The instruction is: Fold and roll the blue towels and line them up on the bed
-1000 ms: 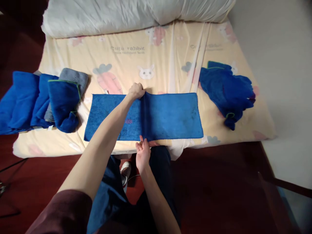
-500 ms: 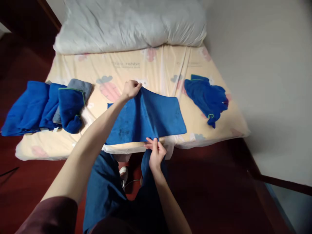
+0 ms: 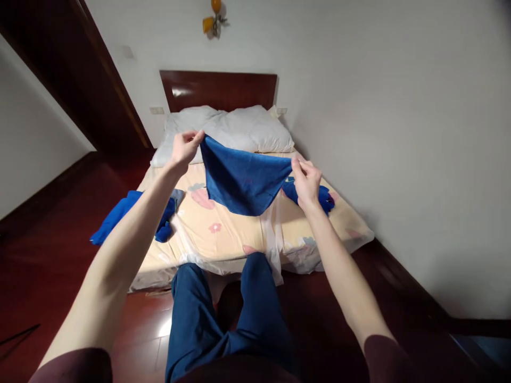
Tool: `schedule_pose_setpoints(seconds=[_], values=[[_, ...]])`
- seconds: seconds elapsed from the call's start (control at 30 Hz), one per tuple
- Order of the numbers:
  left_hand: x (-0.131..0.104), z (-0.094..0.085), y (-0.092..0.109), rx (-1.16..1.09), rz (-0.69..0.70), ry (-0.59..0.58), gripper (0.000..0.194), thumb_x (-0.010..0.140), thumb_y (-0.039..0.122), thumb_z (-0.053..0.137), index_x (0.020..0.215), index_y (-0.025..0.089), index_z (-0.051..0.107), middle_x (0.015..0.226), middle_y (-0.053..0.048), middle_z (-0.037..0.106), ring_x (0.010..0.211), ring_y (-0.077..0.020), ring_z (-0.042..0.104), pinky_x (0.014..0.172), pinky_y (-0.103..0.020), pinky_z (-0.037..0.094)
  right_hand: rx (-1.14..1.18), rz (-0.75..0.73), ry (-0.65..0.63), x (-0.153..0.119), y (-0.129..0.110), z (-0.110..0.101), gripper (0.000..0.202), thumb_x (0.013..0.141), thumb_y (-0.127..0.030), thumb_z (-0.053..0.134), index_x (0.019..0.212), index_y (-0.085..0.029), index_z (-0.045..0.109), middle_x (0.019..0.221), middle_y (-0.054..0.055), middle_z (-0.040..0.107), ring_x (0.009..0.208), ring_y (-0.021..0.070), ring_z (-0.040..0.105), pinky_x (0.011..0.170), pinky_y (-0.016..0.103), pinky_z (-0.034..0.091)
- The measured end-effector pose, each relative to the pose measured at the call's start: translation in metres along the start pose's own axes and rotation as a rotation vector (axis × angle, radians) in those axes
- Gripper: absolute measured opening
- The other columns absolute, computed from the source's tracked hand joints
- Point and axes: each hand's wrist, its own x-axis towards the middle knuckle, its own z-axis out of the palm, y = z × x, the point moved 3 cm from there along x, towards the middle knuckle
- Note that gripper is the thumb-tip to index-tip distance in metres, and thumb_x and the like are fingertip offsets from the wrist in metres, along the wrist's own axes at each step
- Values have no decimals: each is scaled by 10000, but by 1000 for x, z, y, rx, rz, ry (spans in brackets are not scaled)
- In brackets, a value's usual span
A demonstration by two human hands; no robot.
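our left hand point(image 3: 187, 150) and right hand point(image 3: 306, 183) each pinch an upper corner of the blue cloth point(image 3: 245, 181), which sags between them above the bed point(image 3: 227, 242).

No lettering, brand, number or sign is legible to me in this view. The blue cloth point(image 3: 244, 181) stretched between my fingers point(image 3: 197, 139) bears no word I can read; the same holds for the printed bedsheet point(image 3: 235, 239) below. Any marking on the wall plates point(image 3: 157, 110) is too small to tell.
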Motion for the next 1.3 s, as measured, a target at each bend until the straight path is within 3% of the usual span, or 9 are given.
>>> schedule_pose_setpoints(seconds=[0.1,0.23,0.47,0.67,0.8,1.0,1.13,1.3], values=[[-3,-30,32,-35,55,37,480,797,648,819,810,192,670,692,-37,617,795,-211,639,693,-291,520,117,47,22,24,-27,3,646,852,-752,744,595,-210,505,541,-67,361,516,80,389,499,227,367],[-17,-60,59,-44,53,74,418,796,594,830,876,202,712,762,-59,695,867,-243,701,714,-312,549,243,106,-3,35,-52,9,543,819,-674,827,648,-203,616,488,-80,397,443,75,432,433,199,372],[-43,-87,81,-15,18,162,318,793,463,839,892,194,702,810,-62,726,891,-235,720,728,-295,562,320,75,-46,40,-74,20,454,849,-605,838,865,-173,699,636,-34,612,524,85,632,446,159,433],[-46,-103,69,-34,-78,194,401,722,329,883,1017,239,626,779,-19,706,734,-183,677,602,-260,523,346,111,-49,36,-76,23,459,841,-582,860,920,-175,663,696,-25,668,578,92,687,455,142,469],[-58,-107,62,-64,-153,119,443,695,271,867,1070,230,633,800,-21,710,687,-162,688,531,-217,472,364,176,-54,22,-72,17,455,810,-518,907,909,-194,603,675,-49,667,556,84,683,451,128,456],[-108,-114,63,-107,-216,-40,296,696,281,862,929,166,721,864,-79,730,775,-221,769,582,-245,568,387,321,-153,-24,-56,-10,494,705,-429,998,880,-195,599,640,-57,671,498,85,657,421,133,441],[-145,-117,52,-120,-315,-121,250,678,285,904,827,168,740,861,-97,741,807,-263,781,656,-323,639,371,431,-207,-52,-37,-30,474,672,-397,1023,886,-174,664,635,-39,680,497,98,667,413,143,464],[-154,-106,21,-141,-386,-146,179,689,248,889,801,184,765,862,-90,746,812,-263,785,696,-354,667,333,520,-282,-55,-8,-27,409,708,-341,1014,890,-152,701,616,-33,657,498,99,664,431,153,500]])
